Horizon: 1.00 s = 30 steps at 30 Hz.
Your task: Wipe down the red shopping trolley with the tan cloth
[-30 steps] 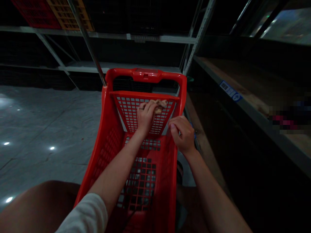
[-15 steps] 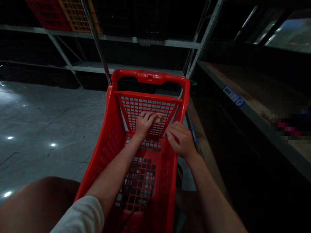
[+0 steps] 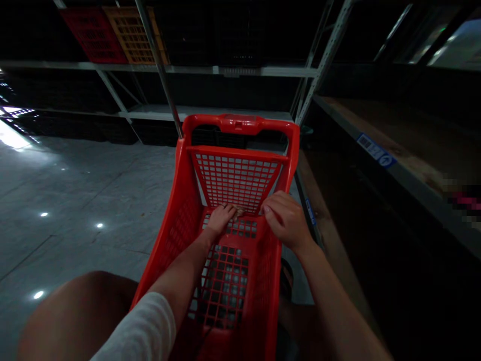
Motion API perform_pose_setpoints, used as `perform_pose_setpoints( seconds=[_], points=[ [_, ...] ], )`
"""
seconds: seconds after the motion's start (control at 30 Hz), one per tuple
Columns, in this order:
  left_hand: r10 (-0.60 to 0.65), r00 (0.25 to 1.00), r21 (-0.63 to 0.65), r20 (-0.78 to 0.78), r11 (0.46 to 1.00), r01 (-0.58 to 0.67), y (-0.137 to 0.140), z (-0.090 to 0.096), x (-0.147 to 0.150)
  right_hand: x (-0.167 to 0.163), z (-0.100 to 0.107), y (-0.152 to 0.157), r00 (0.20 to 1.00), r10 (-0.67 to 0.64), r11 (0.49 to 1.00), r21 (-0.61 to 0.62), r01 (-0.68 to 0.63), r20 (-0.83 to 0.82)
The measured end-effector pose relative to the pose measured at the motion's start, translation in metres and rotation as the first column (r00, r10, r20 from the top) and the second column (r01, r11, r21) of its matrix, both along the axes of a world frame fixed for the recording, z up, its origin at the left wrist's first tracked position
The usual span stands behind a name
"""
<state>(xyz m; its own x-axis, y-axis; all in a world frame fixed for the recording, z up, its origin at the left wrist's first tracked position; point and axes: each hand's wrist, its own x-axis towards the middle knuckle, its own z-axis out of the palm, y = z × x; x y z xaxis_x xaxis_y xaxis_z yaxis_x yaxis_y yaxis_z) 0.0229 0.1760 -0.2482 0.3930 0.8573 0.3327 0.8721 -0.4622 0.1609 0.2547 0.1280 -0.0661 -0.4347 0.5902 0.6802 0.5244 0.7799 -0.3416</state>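
Note:
A red plastic shopping cart point(image 3: 259, 240) stands in front of me, its basket open toward me and its handle at the far end. Deep inside it, my left hand point(image 3: 221, 218) is closed on a crumpled beige cloth point(image 3: 239, 212), pressed low against the foot of the slatted back panel point(image 3: 240, 175). On the cart's right rim rests my right hand point(image 3: 283, 218), its fingers curled over the edge and the thumb on the near side.
To the right runs a wooden shelf point(image 3: 417, 165) with a blue label point(image 3: 376, 149) on its edge. Metal racking point(image 3: 188, 70) at the back carries a red crate point(image 3: 93, 35) and a yellow crate point(image 3: 135, 35). Grey floor point(image 3: 93, 185) lies to the left.
My left hand has moved down the back panel with the cloth, to where the panel meets the basket floor. My right hand keeps its place on the rim. The view has shifted slightly.

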Motion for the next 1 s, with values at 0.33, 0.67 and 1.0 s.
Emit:
perform_pose_setpoints(
  seconds=[0.33,0.67,1.0],
  points=[
    [0.187,0.777,0.437,0.601,0.738,-0.515,0.072,0.137,0.021,-0.002,0.0,0.003,1.0,-0.001,0.998,0.057,0.001,-0.007],
    [0.224,0.848,0.044,0.48,0.96,-0.278,0.018,0.038,-0.008,-0.004,0.0,0.003,0.999,0.002,0.997,0.078,0.001,-0.038],
    [0.29,0.683,0.176,0.67,0.832,-0.526,0.056,0.112,0.013,-0.004,0.0,0.003,0.999,-0.004,0.997,0.076,0.007,-0.033]
  ],
)
